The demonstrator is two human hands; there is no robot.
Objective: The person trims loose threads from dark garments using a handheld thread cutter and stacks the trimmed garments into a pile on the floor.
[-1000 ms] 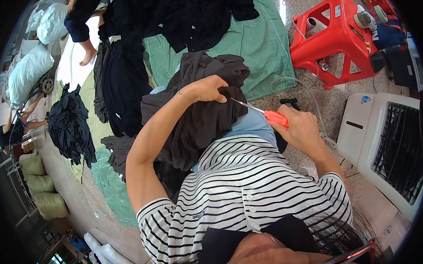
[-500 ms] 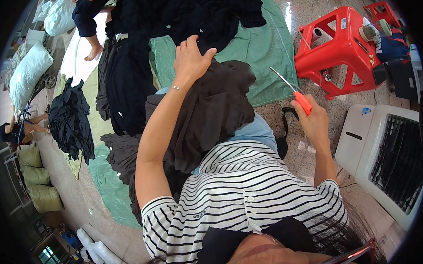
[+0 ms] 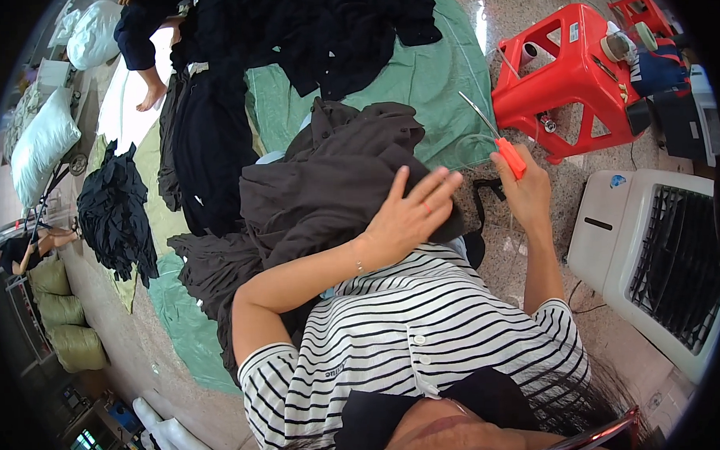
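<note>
Across my lap lies a dark brown-grey garment (image 3: 319, 195), folded and bunched, its cloth running up toward the green sheet. My left hand (image 3: 411, 211) rests on its right near part, fingers spread and palm down, gripping nothing visible. Off to the right, my right hand (image 3: 527, 189) is closed around orange-handled scissors (image 3: 510, 158). Their slim metal blades point up and left, clear of the garment. More crumpled brown-grey cloth (image 3: 211, 266) lies left of my lap.
Black garments (image 3: 337, 35) are piled ahead on a green sheet (image 3: 442, 87), with another black heap (image 3: 118, 214) at left. A red stool (image 3: 577, 82) holding small items and a white air cooler (image 3: 614, 224) stand at right. Another person's bare foot (image 3: 151, 97) is at upper left.
My left hand has come back toward me and right, from the garment's far edge onto its near right part. The cloth has shifted, covering more of my lap. My right hand still holds the scissors.
</note>
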